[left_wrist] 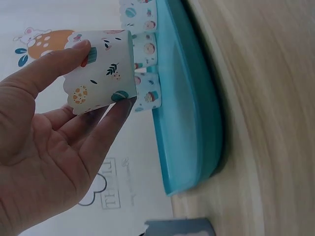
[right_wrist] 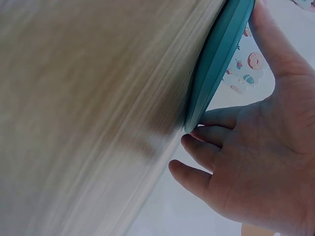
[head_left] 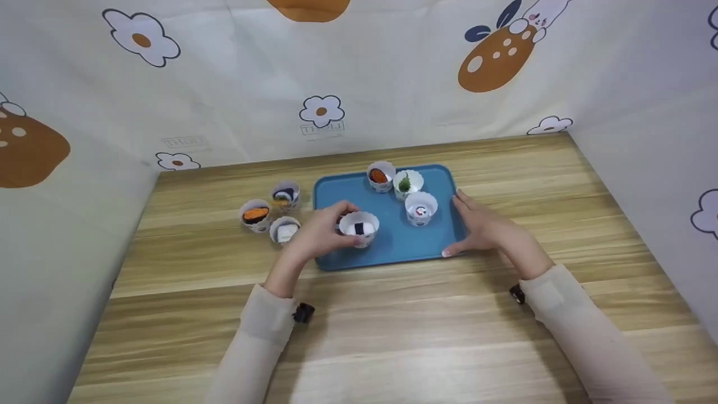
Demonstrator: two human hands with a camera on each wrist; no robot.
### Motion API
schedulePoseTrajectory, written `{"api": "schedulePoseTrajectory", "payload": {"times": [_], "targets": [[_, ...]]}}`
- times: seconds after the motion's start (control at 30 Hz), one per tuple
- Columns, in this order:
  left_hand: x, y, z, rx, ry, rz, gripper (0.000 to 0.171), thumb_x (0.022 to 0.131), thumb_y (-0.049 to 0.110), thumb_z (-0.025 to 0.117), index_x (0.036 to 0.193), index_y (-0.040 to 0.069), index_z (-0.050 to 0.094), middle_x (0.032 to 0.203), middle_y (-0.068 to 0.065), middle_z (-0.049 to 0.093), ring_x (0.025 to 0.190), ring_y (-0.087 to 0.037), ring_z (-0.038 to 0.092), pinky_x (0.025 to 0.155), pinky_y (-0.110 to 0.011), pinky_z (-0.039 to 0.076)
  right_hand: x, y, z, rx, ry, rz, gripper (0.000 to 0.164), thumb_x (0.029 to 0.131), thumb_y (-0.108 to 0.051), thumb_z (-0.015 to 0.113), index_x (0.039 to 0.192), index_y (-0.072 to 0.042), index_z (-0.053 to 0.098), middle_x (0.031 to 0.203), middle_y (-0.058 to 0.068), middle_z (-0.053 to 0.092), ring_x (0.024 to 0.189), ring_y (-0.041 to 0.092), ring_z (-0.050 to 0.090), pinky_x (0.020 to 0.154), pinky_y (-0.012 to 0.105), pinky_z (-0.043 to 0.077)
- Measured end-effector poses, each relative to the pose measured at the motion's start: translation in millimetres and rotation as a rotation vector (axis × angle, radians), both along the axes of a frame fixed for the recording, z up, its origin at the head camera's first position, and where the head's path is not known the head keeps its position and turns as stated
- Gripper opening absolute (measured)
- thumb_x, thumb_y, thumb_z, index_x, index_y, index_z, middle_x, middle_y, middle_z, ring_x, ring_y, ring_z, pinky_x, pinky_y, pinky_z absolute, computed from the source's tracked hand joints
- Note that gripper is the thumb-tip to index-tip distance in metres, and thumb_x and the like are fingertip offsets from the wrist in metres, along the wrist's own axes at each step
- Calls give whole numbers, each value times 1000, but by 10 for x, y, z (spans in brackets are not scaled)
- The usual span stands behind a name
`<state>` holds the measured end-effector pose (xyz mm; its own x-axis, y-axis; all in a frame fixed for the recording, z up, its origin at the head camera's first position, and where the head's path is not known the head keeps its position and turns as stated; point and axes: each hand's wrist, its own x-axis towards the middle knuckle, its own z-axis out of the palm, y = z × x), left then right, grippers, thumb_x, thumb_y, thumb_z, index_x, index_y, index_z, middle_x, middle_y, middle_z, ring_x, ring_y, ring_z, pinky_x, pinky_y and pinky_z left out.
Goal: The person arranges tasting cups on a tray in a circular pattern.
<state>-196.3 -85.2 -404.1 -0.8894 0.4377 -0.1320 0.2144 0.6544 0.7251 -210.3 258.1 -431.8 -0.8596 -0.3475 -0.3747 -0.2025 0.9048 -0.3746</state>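
Observation:
My left hand [head_left: 324,231] holds a white paper cup [head_left: 367,238] between thumb and fingers, over the left part of the blue tray [head_left: 387,253]. Inside that cup lies a white piece with a black band, like nigiri sushi [head_left: 359,228]. In the left wrist view, the printed cup [left_wrist: 101,71] is held with its base above the tray's rim. My right hand [head_left: 483,225] rests spread at the tray's right edge, thumb near the front corner. Its fingertips [right_wrist: 199,132] touch the tray's side in the right wrist view.
On the tray stand a cup with an orange-red piece [head_left: 381,184], one with a green leaf [head_left: 405,193] and one with a small red-and-white piece [head_left: 419,219]. Left of the tray, cups [head_left: 257,224] with orange, dark and white pieces stand on the wooden table [head_left: 392,336].

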Motion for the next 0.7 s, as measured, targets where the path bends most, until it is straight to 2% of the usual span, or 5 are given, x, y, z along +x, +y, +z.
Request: {"api": "schedulePoseTrajectory", "payload": {"times": [0.13, 0.47, 0.7], "targets": [[-29, 127, -42, -25, 8, -7, 54, 84, 29, 81, 130, 12, 59, 128, -8, 65, 116, -25, 59, 101, -45, 49, 0, 1, -3, 0, -6, -11, 136, 69, -64, 81, 158, 3, 4, 166, 24, -5, 151, 48, 6, 123, 57, 14], [-71, 412, -133, -19, 6, -54, 53, 85, 27, 80, 131, 10, 59, 129, -10, 65, 115, -25, 58, 102, -44, 47, 12, -2, -2, 3, -2, -5, 135, 69, -65, 80, 158, 3, 5, 166, 24, -5, 151, 48, 6, 123, 58, 14], [-85, 565, -192, -22, -4, -53, 51, 86, 25, 79, 131, 11, 58, 130, -9, 65, 115, -24, 59, 102, -44, 48, 18, 5, 5, -7, -4, -2, 133, 71, -63, 80, 158, 4, 4, 166, 24, -5, 152, 47, 5, 123, 57, 14]]}}
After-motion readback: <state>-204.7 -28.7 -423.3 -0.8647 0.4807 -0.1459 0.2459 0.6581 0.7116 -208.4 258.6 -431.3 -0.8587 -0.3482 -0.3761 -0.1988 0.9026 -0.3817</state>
